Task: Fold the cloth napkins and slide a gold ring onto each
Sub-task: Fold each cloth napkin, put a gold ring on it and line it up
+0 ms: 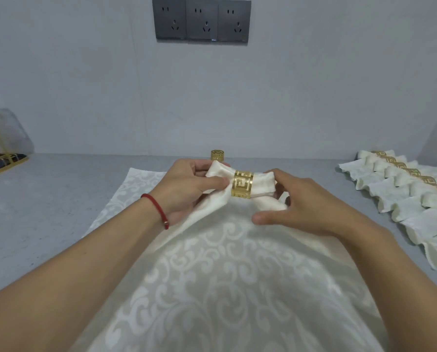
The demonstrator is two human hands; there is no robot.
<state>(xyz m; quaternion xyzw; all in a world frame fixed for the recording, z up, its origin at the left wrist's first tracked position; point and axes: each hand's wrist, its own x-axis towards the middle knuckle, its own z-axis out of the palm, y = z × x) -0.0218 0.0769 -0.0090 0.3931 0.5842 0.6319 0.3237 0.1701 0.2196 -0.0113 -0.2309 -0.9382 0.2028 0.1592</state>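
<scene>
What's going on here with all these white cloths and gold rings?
A person is dressing cloth napkins with gold rings. The left hand grips one end of a folded napkin, and the right hand holds the other end, with a gold ring sitting around its middle. A row of finished napkins lies to the right, one spare ring stands behind the hands, and a flat unfolded napkin lies underneath.

We see a grey tabletop [47,212] carrying a spread patterned cloth [225,288], a spare gold ring [217,155], and a row of ringed napkins [410,191].
</scene>
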